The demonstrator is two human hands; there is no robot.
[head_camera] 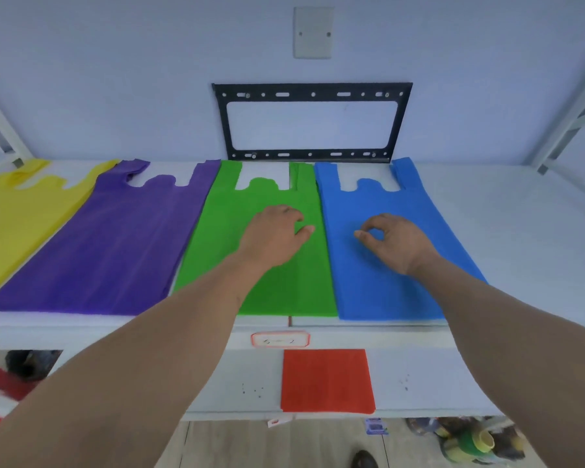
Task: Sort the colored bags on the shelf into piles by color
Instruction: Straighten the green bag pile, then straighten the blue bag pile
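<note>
Nearest the camera, below the green bag pile, a red bag hangs flat over the front of a lower shelf, apart from the four piles above. Under that, the floor clutter is blurred and cut off by the frame edge.

On the upper shelf the green bag pile lies flat with its handles toward the wall. The left hand rests on it, fingers loosely curled with their tips on the fabric; whether they pinch a layer cannot be told. Just right of the green pile, touching along one edge, is the blue bag pile. The right hand is on it, thumb and forefinger closing into a ring as if pinching the top sheet. Left of the green pile lies the purple bag pile, and beyond that the yellow bag pile, cut off by the frame.

The sorting looks nearly finished. The risk is that a pinch lifts several thin sheets at once, or drags a pile so green and blue overlap. The red bag could also slip off its edge.

How many bags each pile holds cannot be seen, nor the label on the shelf edge below the green pile. Farthest back, above the green pile, a black wall bracket is fixed.
</note>
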